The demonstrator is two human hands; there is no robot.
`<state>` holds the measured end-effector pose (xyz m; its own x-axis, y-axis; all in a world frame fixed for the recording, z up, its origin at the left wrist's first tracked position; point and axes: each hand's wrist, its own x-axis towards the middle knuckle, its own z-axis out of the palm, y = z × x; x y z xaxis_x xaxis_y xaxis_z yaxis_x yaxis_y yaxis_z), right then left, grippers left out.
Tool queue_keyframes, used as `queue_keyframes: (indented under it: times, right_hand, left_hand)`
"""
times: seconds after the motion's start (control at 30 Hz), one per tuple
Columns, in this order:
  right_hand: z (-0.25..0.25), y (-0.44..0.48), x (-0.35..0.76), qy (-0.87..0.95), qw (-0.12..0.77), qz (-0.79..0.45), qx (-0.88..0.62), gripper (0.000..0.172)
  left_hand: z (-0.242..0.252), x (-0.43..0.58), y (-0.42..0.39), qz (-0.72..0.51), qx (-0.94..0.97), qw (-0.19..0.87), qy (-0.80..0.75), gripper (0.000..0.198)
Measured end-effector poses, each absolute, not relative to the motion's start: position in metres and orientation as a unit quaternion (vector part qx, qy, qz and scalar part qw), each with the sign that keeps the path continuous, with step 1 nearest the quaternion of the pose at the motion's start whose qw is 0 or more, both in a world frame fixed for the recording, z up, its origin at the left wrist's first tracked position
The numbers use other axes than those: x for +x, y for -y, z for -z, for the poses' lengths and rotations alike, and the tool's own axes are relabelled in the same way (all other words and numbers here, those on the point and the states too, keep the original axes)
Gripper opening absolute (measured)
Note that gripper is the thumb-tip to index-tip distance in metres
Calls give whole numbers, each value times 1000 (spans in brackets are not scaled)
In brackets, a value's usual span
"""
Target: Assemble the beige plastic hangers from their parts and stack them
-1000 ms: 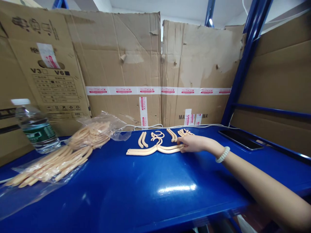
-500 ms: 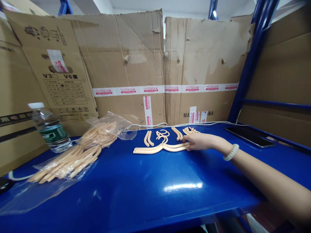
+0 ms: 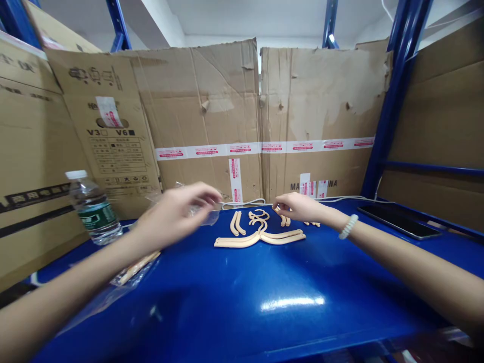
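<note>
My left hand is raised in front of the clear plastic bag, its fingers apart and smeared by motion; nothing shows in it. My right hand hovers over the short curved beige pieces, fingers loosely bent and partly covering them. Between the hands lie beige hanger parts: two pairs of long curved arms meet in the middle, with curled hooks behind. Another pair of short curved strips lies to the left. Small beige pieces show beneath my right wrist.
A water bottle stands at the left by the cardboard panels. My left forearm hides much of the bagged beige strips. A phone lies at the right on the blue table. A white cable runs along the back.
My left hand has come into view from the left, in front of the bags. My right hand has let go of the right-hand long arms and moved up and slightly back. The view has tilted upward.
</note>
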<state>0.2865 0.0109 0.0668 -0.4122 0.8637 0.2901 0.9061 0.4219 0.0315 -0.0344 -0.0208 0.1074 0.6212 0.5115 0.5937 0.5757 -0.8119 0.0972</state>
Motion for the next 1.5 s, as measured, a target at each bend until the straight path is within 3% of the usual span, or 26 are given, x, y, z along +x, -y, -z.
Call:
queue_keyframes:
  times: [0.13,0.23,0.43,0.8,0.93,1.1,1.37,1.5]
  right_hand:
    - [-54,-44,265,850,73,85,-515,24]
    - [-49,-63,253,856,45,77,-510,25]
    - [-47,-83,246,843,19,59,-535,21]
    - [-46,-104,225,814,-8,42,-580,32]
    - [-45,-110,220,812,-13,47,-582,31]
    - [-47,-108,222,802,16,71,-593,29]
    - [-73,-81,246,782,153,110,-594,21]
    - [-84,-42,258,787,234,102,-562,24]
  left_hand:
    - [-59,0,-19,164,-956,70,232,27]
    - [-38,15,-51,147,-947,114,263,29]
    - [-32,17,-78,65,-960,126,240,23]
    - [-31,22,-88,-3,-958,226,178,19]
    - [-32,20,-88,7,-954,265,142,9]
    - [-34,18,-89,45,-945,303,112,15]
    - [-48,14,-57,145,-926,329,111,23]
    - [-48,7,-21,278,-916,272,98,26]
